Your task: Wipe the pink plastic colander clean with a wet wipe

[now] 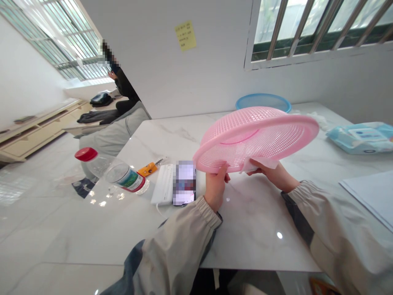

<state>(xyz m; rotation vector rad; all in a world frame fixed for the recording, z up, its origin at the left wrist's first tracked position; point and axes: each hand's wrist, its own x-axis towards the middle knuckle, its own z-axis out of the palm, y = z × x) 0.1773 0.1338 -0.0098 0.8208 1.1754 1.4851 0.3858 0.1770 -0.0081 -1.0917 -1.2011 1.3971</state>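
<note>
A pink mesh basket [254, 139] is held tilted above the white marble-look table [245, 241], its open side facing me. My left hand [215, 186] grips the near left part of its rim, with the thumb on the inner side. Closed on a white wipe [267, 162], my right hand [273, 174] presses it against the rim nearest me. Parts of the right fingers are hidden by the wipe.
Left of my hands are a phone [184, 183], a white power bank [162, 185], an orange item [147, 169] and a bottle [127, 177]. Behind stands a blue basket [263, 101]. On the right are a wipes pack [362, 138] and paper [370, 194]. A person [125, 92] sits far left.
</note>
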